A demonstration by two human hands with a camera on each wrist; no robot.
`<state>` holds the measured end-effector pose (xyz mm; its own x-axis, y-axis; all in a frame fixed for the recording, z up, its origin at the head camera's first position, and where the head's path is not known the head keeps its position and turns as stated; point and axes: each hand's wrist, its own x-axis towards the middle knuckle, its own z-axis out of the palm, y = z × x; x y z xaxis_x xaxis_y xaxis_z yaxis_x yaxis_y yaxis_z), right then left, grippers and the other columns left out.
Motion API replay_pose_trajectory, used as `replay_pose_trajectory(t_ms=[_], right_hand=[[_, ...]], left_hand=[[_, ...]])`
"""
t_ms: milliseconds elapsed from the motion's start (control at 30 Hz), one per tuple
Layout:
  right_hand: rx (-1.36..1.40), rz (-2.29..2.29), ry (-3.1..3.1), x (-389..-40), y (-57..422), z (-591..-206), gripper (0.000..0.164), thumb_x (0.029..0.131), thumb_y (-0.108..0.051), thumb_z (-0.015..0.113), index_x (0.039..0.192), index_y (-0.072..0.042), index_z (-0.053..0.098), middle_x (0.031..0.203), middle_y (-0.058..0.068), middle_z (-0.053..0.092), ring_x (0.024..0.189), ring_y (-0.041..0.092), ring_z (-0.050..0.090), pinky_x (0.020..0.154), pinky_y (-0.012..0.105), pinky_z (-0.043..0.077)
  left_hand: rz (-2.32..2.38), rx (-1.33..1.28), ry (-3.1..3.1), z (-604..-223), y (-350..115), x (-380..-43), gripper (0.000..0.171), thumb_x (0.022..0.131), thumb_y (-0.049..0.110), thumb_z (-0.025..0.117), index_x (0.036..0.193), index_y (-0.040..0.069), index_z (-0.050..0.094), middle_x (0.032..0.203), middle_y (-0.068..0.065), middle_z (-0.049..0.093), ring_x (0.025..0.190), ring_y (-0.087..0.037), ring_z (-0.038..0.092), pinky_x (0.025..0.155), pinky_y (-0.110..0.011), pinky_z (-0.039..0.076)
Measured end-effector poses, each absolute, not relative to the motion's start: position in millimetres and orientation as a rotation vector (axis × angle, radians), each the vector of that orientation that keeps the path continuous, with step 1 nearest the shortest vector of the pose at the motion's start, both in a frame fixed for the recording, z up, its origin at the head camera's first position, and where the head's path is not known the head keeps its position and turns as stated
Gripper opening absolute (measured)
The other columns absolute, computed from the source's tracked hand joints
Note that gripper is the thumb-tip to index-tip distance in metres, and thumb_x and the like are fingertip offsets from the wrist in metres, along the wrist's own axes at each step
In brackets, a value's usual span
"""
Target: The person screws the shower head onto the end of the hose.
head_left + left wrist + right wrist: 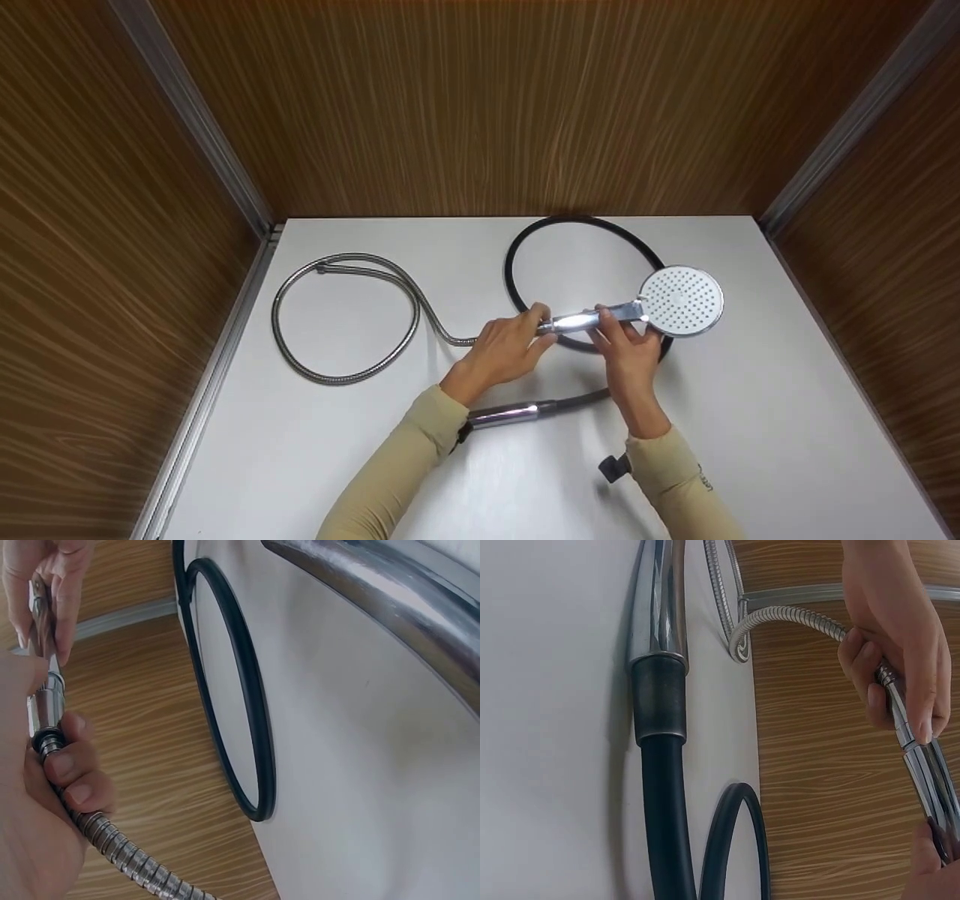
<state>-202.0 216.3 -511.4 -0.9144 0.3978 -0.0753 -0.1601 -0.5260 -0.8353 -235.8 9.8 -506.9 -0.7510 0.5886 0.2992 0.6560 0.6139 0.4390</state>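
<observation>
A chrome shower head (681, 301) with a round white dotted face is held above the table. My right hand (630, 358) grips its handle (576, 322) close to the head, thumb on top. At the handle's lower end, my left hand (504, 351) curls its fingers round the end of a ribbed metal shower hose (124, 851). In the left wrist view the hose end meets the handle in line; whether the threads are engaged I cannot tell. From there the metal hose runs left and lies in a loop on the table.
A black hose (512, 259) lies coiled behind and beneath the hands on the white table (780, 420). It leads to a chrome cylindrical handle (506, 415) near the left forearm. Brown wood-grain panels (480, 112) stand at the back and both sides.
</observation>
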Motion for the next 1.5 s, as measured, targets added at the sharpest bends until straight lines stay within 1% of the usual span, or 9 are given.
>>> replay_pose_trajectory(t_ms=[167,500,600,767,933,1033,1233,1400,1500], right_hand=[[-0.372,2.463,-1.325,-201.8,216.8,-510.8,0.081,0.100,0.005,0.065,0.163,-0.017,0.020,0.107,0.008,0.074,0.098,0.021,0.079,0.096,0.040,0.064],[-0.394,2.463,-1.336,-201.1,216.6,-510.5,0.086,0.099,0.006,0.066,0.166,-0.021,0.019,0.112,0.007,0.073,0.106,0.019,0.076,0.099,0.041,0.063],[-0.378,2.467,-1.322,-201.0,216.8,-510.3,0.087,0.098,0.007,0.066,0.166,-0.021,0.019,0.110,0.006,0.075,0.107,0.020,0.076,0.098,0.041,0.063],[-0.357,2.463,-1.325,-200.0,217.9,-510.2,0.082,0.099,0.007,0.065,0.164,-0.019,0.022,0.107,0.006,0.074,0.105,0.019,0.076,0.098,0.040,0.063],[-0.359,2.442,-1.375,-199.0,217.9,-510.7,0.081,0.100,0.004,0.066,0.164,-0.017,0.021,0.107,0.005,0.074,0.106,0.018,0.075,0.099,0.040,0.063],[-0.377,2.444,-1.377,-199.0,217.2,-511.1,0.081,0.100,0.004,0.066,0.164,-0.018,0.022,0.108,0.005,0.073,0.106,0.018,0.075,0.099,0.041,0.063],[-0.390,2.470,-1.325,-200.4,217.3,-510.2,0.083,0.099,0.006,0.066,0.165,-0.018,0.021,0.108,0.006,0.075,0.106,0.019,0.076,0.098,0.041,0.063],[-0.409,2.478,-1.322,-200.3,219.4,-508.1,0.082,0.100,0.004,0.066,0.165,-0.018,0.021,0.109,0.007,0.073,0.106,0.019,0.075,0.099,0.040,0.063],[-0.415,2.478,-1.318,-200.6,220.0,-508.3,0.080,0.100,0.004,0.066,0.164,-0.017,0.023,0.110,0.007,0.071,0.106,0.018,0.075,0.099,0.040,0.063]], left_hand=[[-0.752,-1.067,-2.672,-508.3,9.7,-237.7,0.031,0.114,0.040,0.043,0.124,0.015,0.059,0.090,-0.001,0.062,0.069,-0.013,0.054,0.061,-0.030,0.052],[-0.862,-1.060,-2.714,-507.2,10.6,-235.0,0.036,0.116,0.030,0.035,0.117,0.008,0.064,0.096,-0.004,0.067,0.078,-0.018,0.062,0.071,-0.034,0.058],[-0.840,-1.058,-2.717,-506.2,10.7,-234.8,0.036,0.116,0.030,0.034,0.117,0.009,0.063,0.096,-0.003,0.066,0.076,-0.016,0.060,0.069,-0.032,0.056],[-0.797,-1.056,-2.723,-504.2,8.7,-235.2,0.031,0.115,0.036,0.039,0.122,0.013,0.060,0.098,-0.001,0.062,0.072,-0.014,0.055,0.064,-0.030,0.052],[-0.856,-1.082,-2.732,-502.6,5.6,-236.2,0.030,0.111,0.039,0.052,0.131,0.016,0.056,0.107,-0.002,0.069,0.084,-0.017,0.067,0.073,-0.034,0.059],[-0.916,-1.079,-2.752,-501.7,5.6,-236.4,0.030,0.112,0.039,0.050,0.129,0.015,0.057,0.103,-0.002,0.072,0.087,-0.018,0.068,0.075,-0.034,0.059],[-0.885,-1.067,-2.762,-501.3,6.6,-236.1,0.035,0.115,0.030,0.035,0.119,0.010,0.064,0.094,-0.003,0.069,0.080,-0.017,0.063,0.075,-0.034,0.058],[-0.822,-1.080,-2.718,-500.7,5.6,-237.1,0.033,0.115,0.034,0.040,0.124,0.013,0.064,0.097,-0.003,0.066,0.076,-0.014,0.057,0.067,-0.030,0.053],[-0.818,-1.094,-2.691,-501.6,3.7,-238.5,0.030,0.113,0.036,0.047,0.129,0.015,0.061,0.094,-0.003,0.065,0.074,-0.013,0.054,0.064,-0.029,0.050]])
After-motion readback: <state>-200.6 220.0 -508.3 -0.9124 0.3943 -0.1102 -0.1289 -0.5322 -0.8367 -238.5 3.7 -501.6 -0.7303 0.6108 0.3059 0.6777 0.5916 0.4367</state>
